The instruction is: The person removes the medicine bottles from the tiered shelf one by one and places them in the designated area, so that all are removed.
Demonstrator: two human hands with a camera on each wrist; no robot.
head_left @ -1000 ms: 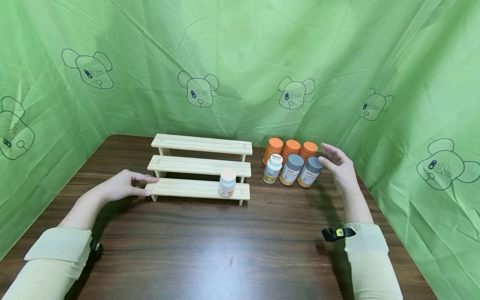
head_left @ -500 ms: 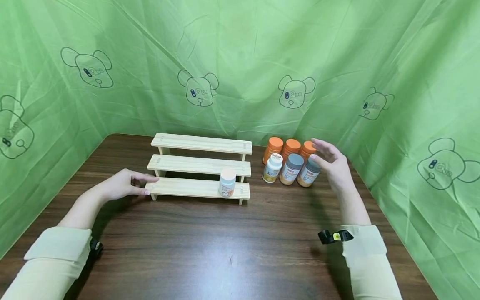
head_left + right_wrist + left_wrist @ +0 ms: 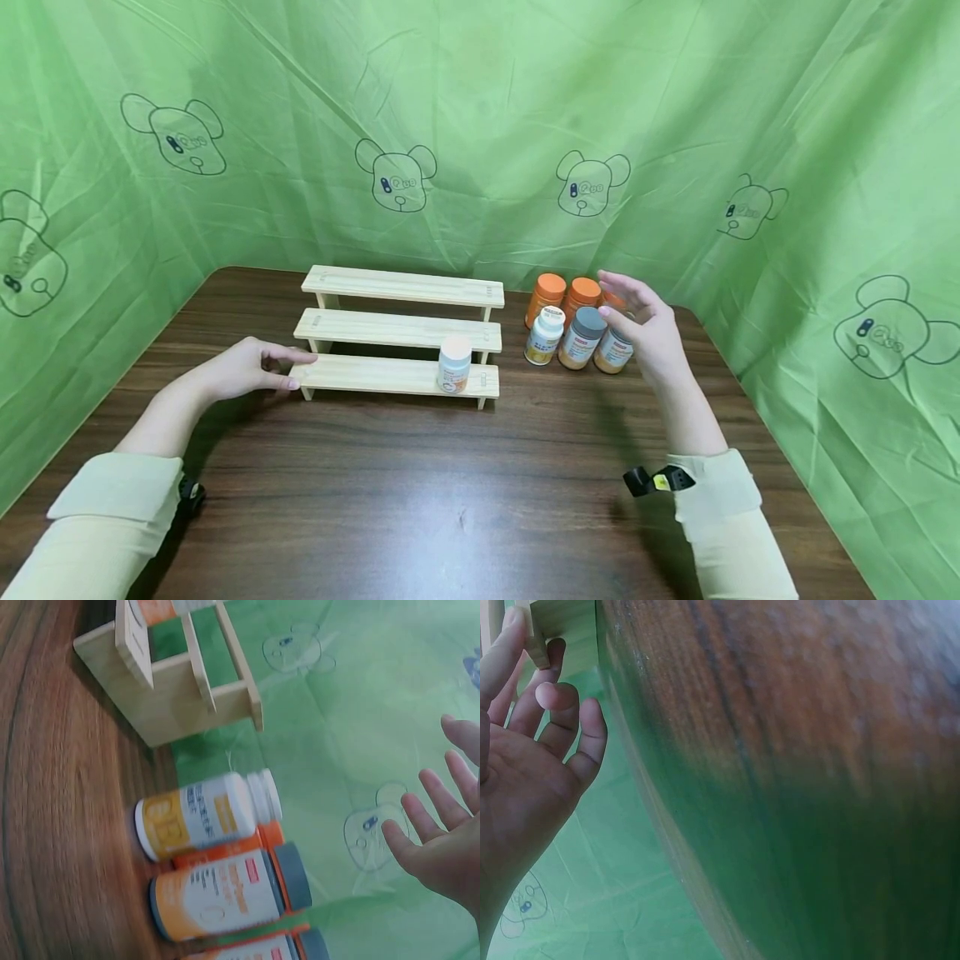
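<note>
- Your left hand (image 3: 240,372) rests on the worktop (image 3: 450,483) at the left end of the three-tier wooden rack (image 3: 401,333). Its fingers (image 3: 562,712) are loosely extended, touching the end of the lowest step and gripping nothing.
- Your right hand (image 3: 648,329) hovers above the right-hand gray-capped bottle (image 3: 613,350), fingers (image 3: 431,799) spread and straight, holding nothing.
- That bottle stands in a cluster just right of the rack. Front row, left to right: white-capped bottle (image 3: 545,336), second gray-capped bottle (image 3: 582,337), then the one under your hand.
- Behind them stand orange-capped bottles (image 3: 547,296); two show clearly, and your hand mostly hides a third.
- One white-capped bottle on the rack (image 3: 454,364) stands upright near the right end of the lowest step.
- Green cloth backdrop (image 3: 480,125), printed with bear outlines, surrounds the worktop.
</note>
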